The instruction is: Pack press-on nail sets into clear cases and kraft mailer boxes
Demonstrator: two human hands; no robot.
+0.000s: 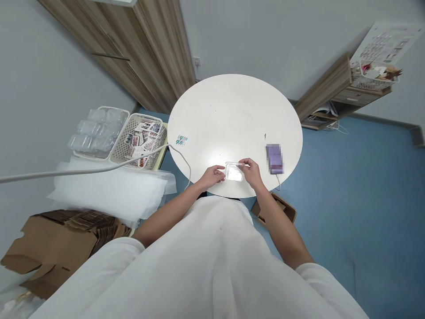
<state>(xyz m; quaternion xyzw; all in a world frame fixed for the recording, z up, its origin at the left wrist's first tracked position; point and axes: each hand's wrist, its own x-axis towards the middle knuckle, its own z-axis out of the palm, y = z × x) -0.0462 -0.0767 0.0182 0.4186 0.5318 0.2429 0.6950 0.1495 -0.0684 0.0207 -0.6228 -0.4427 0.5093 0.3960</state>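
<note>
A small clear plastic box is at the near edge of the round white table, its thin lid raised along the far side. My right hand grips its upper right corner, thumb and fingers closed at the lid. At the box's left side, my left hand has its fingertips and thumb against the edge. Glare makes the inside of the box hard to read. Farther left on the table lies a card of teal and pink press-on nails.
A purple phone-like object, blurred out, lies right on the table with a cable. To the left stand a basket of nail cards, a basket of clear boxes, white sheets and folded cardboard. A grey cable crosses there.
</note>
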